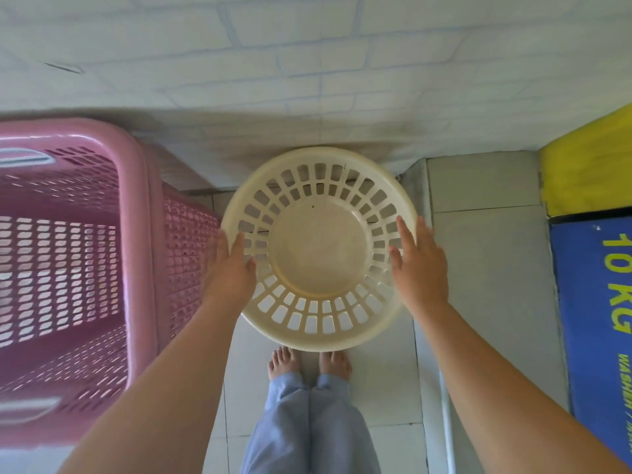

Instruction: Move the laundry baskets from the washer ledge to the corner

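A round cream plastic basket [319, 248] with slotted sides is held above the tiled floor, close to the white brick wall. My left hand [232, 271] grips its left rim, thumb inside the basket. On the right rim my right hand [419, 265] holds on with fingers over the edge. A tall pink rectangular laundry basket [136, 254] stands just left of it, empty, almost touching the cream one.
The white brick-pattern wall [307, 80] runs across the top. A blue and yellow washer panel [595, 285] marked 10 KG fills the right edge. My bare feet [309, 364] and blue trouser legs stand on pale floor tiles [478, 268] beneath the basket.
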### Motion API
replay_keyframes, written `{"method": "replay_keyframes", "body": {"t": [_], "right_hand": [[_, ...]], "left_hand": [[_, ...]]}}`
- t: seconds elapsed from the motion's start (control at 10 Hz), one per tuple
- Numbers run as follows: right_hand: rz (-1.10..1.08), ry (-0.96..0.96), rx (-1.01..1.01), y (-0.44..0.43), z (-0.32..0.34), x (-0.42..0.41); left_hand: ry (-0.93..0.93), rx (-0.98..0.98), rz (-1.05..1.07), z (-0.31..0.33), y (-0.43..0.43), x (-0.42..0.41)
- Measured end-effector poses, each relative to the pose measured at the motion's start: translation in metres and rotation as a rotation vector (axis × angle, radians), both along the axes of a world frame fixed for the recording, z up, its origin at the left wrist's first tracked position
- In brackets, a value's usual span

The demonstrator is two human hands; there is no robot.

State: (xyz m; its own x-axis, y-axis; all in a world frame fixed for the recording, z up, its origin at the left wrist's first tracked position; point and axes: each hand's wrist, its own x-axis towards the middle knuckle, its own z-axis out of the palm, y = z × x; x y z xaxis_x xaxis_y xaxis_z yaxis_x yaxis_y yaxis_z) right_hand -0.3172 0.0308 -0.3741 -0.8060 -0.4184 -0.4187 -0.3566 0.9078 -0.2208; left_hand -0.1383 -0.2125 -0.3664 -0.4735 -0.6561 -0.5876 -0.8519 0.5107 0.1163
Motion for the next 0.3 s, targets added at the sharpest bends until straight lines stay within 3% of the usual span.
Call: {"method": "replay_keyframes", "body": {"t": [0.3], "right_hand": [[0.196, 0.028, -0.054, -0.029, 0.166, 0.031]], "left_hand": [[0.135, -0.103, -0.168, 0.159, 0.011, 0.005]]}}
